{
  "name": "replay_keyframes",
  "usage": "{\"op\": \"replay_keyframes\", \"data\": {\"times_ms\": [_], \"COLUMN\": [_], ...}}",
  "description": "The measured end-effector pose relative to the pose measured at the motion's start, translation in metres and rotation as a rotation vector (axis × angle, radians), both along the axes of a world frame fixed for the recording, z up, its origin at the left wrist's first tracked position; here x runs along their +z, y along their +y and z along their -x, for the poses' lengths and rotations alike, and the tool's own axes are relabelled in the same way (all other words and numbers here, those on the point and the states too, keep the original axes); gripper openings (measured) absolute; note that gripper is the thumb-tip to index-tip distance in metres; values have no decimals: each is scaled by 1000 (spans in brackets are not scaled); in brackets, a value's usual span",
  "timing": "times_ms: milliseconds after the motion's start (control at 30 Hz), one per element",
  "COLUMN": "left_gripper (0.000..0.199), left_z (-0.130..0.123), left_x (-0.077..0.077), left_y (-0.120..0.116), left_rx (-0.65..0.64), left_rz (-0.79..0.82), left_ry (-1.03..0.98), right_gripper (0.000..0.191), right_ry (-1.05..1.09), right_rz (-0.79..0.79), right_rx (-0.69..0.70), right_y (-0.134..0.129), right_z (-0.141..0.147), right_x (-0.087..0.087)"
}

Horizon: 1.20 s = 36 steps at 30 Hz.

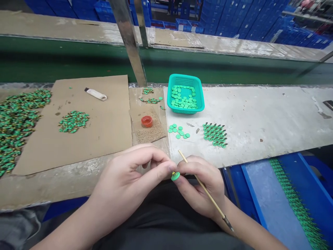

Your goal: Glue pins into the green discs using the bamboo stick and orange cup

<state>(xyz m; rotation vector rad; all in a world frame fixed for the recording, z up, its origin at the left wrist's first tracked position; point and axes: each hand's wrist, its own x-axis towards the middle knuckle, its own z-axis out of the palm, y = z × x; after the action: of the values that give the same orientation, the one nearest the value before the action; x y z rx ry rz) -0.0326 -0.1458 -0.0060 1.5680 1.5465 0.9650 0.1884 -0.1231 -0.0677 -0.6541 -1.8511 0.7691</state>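
Note:
Before me my left hand [142, 173] and my right hand [201, 182] meet at the fingertips around a small green disc [175, 176]. A tiny yellowish piece stands on the disc, and my left thumb and forefinger pinch it; most of it is hidden. My right thumb and forefinger grip the disc's edge. Tucked across the same right hand lies a thin paintbrush [208, 194] with a pale wooden handle, its dark tip pointing down to the right. Beyond my hands sit loose green discs [178, 131] and rows of discs with small dark pieces standing on them [215, 134].
A turquoise basket [186, 110] holds green discs. Left of it, a red cap-like dish [146, 121] rests on cardboard. Small green-and-brown pieces form a large heap [18, 121] and a smaller pile [74, 121]. A blue crate [307, 184] at lower right holds finished-looking rows.

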Motion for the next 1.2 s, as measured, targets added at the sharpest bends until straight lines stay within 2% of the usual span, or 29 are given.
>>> {"op": "replay_keyframes", "data": {"times_ms": [567, 633, 733, 800, 900, 1000, 1100, 1200], "left_gripper": [39, 41, 41, 38, 40, 46, 43, 42], "left_z": [-1, 3, 10, 8, -12, -45, -76, -94], "left_x": [-2, -7, -24, -39, -54, -56, -56, -59], "left_y": [2, 1, 3, 14, 45, 81, 112, 129], "left_rx": [6, -10, -2, -4, -167, -320, -382, -419], "left_rz": [2, -8, -88, -151, -176, -194, -206, -210], "left_ry": [-10, 12, 76, 105, 126, 194, 265, 317], "right_gripper": [16, 15, 13, 14, 15, 17, 17, 17], "right_ry": [-41, -54, -101, -149, -205, -210, -187, -164], "right_rz": [-2, -5, -14, -9, 5, 21, 32, 38], "right_rx": [46, 26, -33, -98, -272, -448, -552, -619], "right_y": [-1, 0, -2, -6, -17, -31, -42, -48], "right_z": [6, 3, -14, -35, -72, -103, -124, -138], "right_x": [-3, -8, -20, -27, -33, -34, -33, -33]}}
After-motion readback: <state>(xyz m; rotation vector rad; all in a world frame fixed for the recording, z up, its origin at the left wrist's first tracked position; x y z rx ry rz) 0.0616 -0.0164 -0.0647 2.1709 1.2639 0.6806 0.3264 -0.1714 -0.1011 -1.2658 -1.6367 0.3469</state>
